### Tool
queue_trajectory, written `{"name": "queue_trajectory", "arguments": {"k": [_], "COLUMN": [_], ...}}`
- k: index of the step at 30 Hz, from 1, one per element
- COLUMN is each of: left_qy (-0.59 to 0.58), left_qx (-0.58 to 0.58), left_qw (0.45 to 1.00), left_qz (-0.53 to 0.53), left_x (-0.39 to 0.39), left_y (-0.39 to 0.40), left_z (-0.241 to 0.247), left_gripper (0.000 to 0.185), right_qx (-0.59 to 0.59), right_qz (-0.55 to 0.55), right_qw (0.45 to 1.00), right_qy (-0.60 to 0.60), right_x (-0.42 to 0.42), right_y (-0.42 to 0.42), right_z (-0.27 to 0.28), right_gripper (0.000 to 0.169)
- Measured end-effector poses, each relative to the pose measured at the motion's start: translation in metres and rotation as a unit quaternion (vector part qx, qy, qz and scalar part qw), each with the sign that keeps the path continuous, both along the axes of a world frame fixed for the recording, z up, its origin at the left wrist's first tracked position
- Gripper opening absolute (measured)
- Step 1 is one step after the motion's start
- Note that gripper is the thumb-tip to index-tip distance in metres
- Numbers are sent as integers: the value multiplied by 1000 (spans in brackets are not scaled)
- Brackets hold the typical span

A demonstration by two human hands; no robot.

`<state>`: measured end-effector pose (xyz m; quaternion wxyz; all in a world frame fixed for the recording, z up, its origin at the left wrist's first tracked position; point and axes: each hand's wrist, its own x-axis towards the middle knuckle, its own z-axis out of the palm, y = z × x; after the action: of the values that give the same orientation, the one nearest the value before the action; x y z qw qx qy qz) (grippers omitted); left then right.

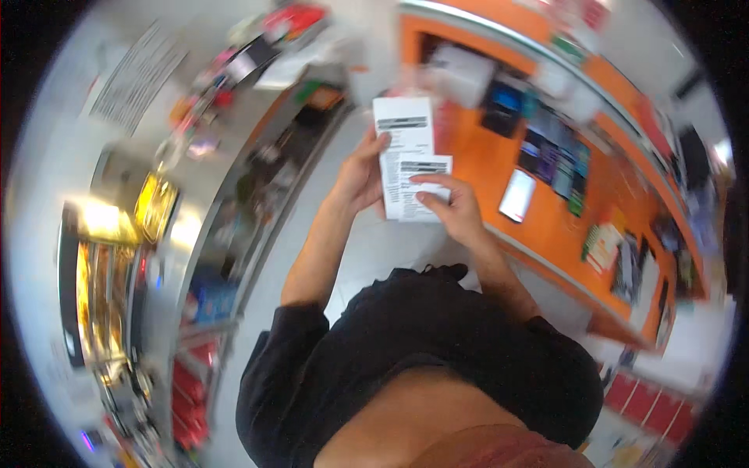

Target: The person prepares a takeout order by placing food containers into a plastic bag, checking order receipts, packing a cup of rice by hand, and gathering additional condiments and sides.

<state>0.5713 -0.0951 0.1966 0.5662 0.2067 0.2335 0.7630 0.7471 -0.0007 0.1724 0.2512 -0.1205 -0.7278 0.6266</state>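
Upright in front of me is a long white printed paper slip, held along its left edge by my left hand with the thumb on its face. A shorter printed slip overlaps its lower right part. Both bear dark bars and lines of print. My right hand reaches in from the right, its index fingertip and thumb tip on the face of the shorter slip. Whether those fingers pinch the paper or only rest on it is not clear.
To the right runs an orange counter bearing a phone with a lit white screen, several dark phones and cards. A glass display case stands left. Tiled floor lies between them. Far left is a lit glass cabinet.
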Motion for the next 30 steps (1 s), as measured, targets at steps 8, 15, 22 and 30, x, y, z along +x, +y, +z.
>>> {"name": "queue_trajectory", "arguments": {"k": [8, 15, 22, 30], "left_qy": [-29, -31, -30, -16], "left_qx": [63, 72, 64, 58], "left_qw": [975, 916, 859, 816], "left_qz": [209, 392, 507, 574], "left_x": [-52, 5, 21, 37], "left_y": [-189, -202, -156, -140], "left_z": [-9, 24, 29, 35], "left_gripper": [59, 61, 60, 56], "right_qx": [-10, -18, -55, -89], "right_qz": [187, 312, 381, 461], "right_qw": [982, 949, 921, 882], "right_qy": [-28, 31, 58, 35], "right_x": [-101, -110, -137, -159], "right_y": [-116, -93, -45, -28], "right_z": [8, 39, 23, 23], "right_gripper": [25, 27, 28, 29]}}
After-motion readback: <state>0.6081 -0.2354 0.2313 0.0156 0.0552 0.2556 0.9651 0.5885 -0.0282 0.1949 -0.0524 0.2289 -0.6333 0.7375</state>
